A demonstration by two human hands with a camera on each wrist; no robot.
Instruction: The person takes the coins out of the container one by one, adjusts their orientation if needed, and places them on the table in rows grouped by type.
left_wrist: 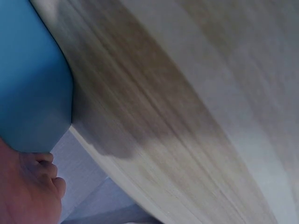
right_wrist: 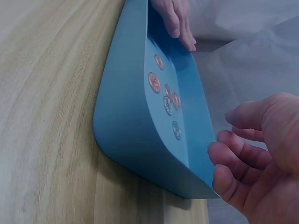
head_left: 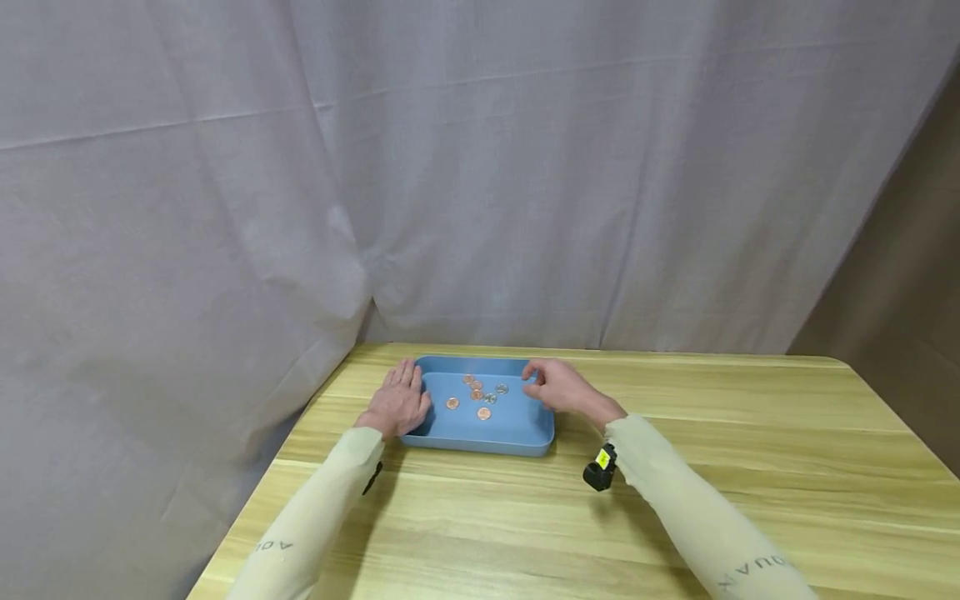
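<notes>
A shallow blue tray (head_left: 480,444) lies on a wooden table (head_left: 712,500) and holds several copper and silver coins (head_left: 477,394). My left hand (head_left: 397,400) rests flat on the tray's left rim with straight fingers. My right hand (head_left: 557,385) is at the tray's far right corner, fingers loosely curled, holding nothing. In the right wrist view the tray (right_wrist: 131,121) and coins (right_wrist: 166,95) show side-on. The right hand's fingertips (right_wrist: 224,154) lie just beside the rim, and the left hand (right_wrist: 175,16) sits at the far end. In the left wrist view the tray's outer wall (left_wrist: 28,70) shows above the left hand (left_wrist: 25,186).
A grey curtain (head_left: 450,167) hangs close behind the table and along its left side. The table's left edge (head_left: 247,517) runs close to my left arm. A small black wrist camera (head_left: 600,468) is on my right forearm. Bare wood stretches to the right of the tray.
</notes>
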